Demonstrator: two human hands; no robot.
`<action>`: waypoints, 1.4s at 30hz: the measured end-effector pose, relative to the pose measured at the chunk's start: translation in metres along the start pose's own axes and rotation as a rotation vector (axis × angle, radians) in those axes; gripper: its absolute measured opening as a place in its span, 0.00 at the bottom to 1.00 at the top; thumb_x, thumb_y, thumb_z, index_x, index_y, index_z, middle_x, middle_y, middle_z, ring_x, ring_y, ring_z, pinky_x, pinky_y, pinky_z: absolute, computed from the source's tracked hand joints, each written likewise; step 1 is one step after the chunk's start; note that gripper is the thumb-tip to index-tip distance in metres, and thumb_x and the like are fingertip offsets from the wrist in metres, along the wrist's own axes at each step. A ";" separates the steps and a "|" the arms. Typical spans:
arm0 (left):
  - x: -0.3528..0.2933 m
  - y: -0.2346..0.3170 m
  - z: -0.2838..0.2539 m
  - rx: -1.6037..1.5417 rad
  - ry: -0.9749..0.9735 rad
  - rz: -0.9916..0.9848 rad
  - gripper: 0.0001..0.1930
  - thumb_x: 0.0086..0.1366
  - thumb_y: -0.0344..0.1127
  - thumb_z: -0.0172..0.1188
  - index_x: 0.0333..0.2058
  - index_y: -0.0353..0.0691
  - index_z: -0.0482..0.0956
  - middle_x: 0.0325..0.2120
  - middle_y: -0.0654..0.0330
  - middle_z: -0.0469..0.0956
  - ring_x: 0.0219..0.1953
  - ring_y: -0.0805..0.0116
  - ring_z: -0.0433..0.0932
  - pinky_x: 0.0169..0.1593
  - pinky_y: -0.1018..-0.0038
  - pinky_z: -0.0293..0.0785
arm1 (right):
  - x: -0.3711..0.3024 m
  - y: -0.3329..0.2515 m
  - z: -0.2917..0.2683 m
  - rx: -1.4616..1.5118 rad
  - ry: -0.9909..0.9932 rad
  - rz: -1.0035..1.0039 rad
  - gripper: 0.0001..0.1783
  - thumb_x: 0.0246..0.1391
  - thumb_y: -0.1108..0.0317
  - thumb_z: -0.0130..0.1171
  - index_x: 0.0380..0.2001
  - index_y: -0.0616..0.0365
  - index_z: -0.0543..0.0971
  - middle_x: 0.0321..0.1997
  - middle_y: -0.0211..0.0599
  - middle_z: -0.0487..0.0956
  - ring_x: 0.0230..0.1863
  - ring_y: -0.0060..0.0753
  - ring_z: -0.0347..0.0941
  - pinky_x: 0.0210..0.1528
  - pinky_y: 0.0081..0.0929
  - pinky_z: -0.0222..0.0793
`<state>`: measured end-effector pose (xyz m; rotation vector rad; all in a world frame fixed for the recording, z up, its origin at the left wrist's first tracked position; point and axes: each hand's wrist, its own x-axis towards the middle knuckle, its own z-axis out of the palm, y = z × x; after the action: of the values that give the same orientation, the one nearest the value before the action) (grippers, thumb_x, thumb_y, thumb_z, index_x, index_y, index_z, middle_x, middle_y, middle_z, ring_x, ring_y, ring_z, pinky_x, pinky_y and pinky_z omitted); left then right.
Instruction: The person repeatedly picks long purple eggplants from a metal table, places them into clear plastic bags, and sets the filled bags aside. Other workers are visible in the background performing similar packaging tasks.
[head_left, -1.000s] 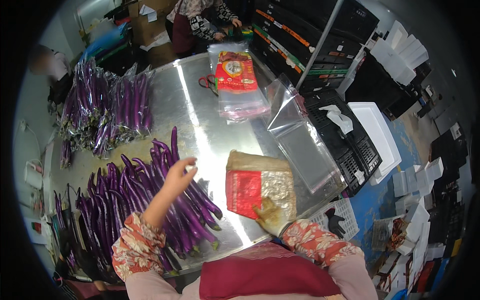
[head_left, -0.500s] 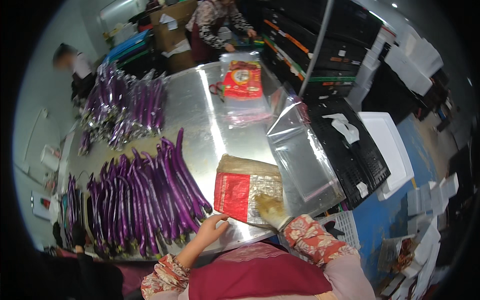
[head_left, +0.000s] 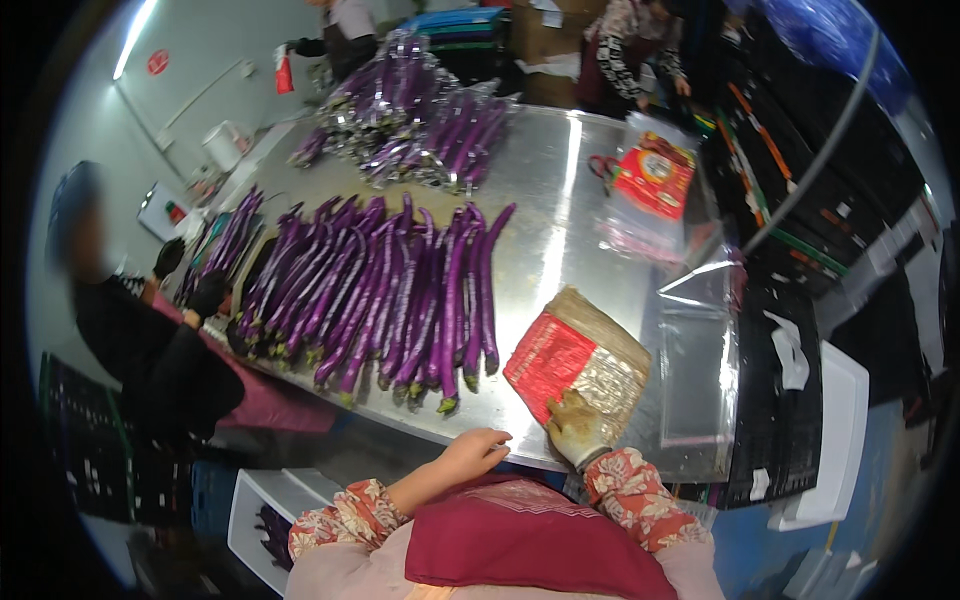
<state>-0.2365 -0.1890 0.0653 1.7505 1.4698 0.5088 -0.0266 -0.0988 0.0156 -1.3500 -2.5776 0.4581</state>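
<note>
A flat, folded tan and red packet (head_left: 550, 365) with a crinkled surface lies near the front edge of the steel table (head_left: 535, 250). My right hand (head_left: 577, 425), in a stained light glove, rests on its near corner with the fingers laid out. Bare, my left hand (head_left: 470, 456) hovers at the table's front edge, fingers loosely stretched to the right and nothing visible in them. Left of the packet, long purple eggplants (head_left: 385, 290) lie side by side in a wide row, stem ends toward me.
Bagged eggplants (head_left: 400, 110) are heaped at the back. Clear plastic bags (head_left: 700, 370) lie at right, with a red printed bag (head_left: 655, 175) beyond. A black crate (head_left: 785, 410) flanks the table. One co-worker (head_left: 150, 330) stands at left; others are behind the table.
My view has swung left, so the table sits further right and the left co-worker shows more. My right hand stays on the packet; my left hand remains beside the table edge.
</note>
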 end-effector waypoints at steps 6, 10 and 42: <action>-0.020 -0.009 -0.013 -0.004 0.135 -0.020 0.14 0.58 0.37 0.52 0.40 0.36 0.75 0.33 0.50 0.76 0.36 0.53 0.74 0.40 0.63 0.69 | 0.014 0.001 -0.007 0.137 -0.040 0.016 0.21 0.46 0.60 0.52 0.45 0.54 0.73 0.49 0.51 0.71 0.53 0.46 0.65 0.53 0.39 0.61; -0.021 -0.032 -0.020 0.006 0.234 -0.086 0.17 0.57 0.39 0.53 0.44 0.38 0.72 0.35 0.50 0.75 0.38 0.54 0.74 0.41 0.64 0.69 | 0.042 -0.019 -0.010 0.424 -0.017 0.067 0.26 0.48 0.60 0.52 0.51 0.58 0.67 0.53 0.52 0.69 0.55 0.46 0.64 0.56 0.35 0.59; 0.123 -0.097 -0.096 0.090 0.370 -0.504 0.42 0.49 0.42 0.58 0.59 0.33 0.48 0.54 0.42 0.59 0.54 0.43 0.59 0.54 0.54 0.60 | 0.202 -0.062 0.060 1.428 -0.179 0.706 0.22 0.41 0.76 0.58 0.44 0.59 0.71 0.35 0.37 0.77 0.32 0.31 0.73 0.37 0.26 0.70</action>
<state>-0.3379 -0.0402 0.0288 1.3166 2.1408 0.5174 -0.2070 0.0235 -0.0125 -1.4160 -1.0130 2.0034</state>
